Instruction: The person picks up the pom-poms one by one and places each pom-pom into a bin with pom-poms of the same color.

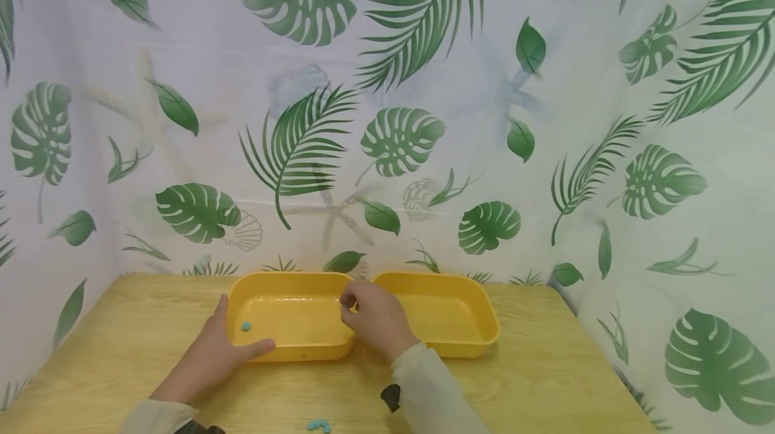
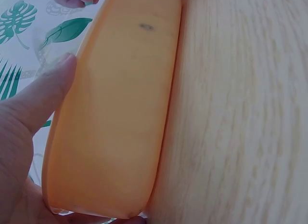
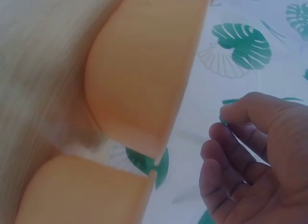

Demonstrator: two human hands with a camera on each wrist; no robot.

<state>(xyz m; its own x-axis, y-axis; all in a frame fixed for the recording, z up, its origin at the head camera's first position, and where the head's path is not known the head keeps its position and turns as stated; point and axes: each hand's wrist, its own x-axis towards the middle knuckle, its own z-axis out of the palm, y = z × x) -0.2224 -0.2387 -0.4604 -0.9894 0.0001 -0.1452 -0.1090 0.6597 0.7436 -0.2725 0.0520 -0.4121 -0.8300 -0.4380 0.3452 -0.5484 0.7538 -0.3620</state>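
My left hand (image 1: pixel 220 346) grips the left end of the left yellow tray (image 1: pixel 315 353). Its thumb lies at the front rim and its fingers reach round the end wall, as the left wrist view (image 2: pixel 110 108) of the tray also shows. A small round turquoise bead (image 1: pixel 245 326) rests inside this tray near the left end. Over the tray's right end, my right hand (image 1: pixel 378 316) pinches a small turquoise bead (image 3: pixel 224 120) between thumb and forefinger, mostly hidden by the fingertips. Its other fingers are curled.
A second yellow tray (image 1: pixel 451 323) stands just right of the first, with a narrow gap between them. Several turquoise beads (image 1: pixel 317 426) lie together at the front of the wooden table (image 1: pixel 545 380). A leaf-patterned cloth (image 1: pixel 412 219) hangs behind and at both sides.
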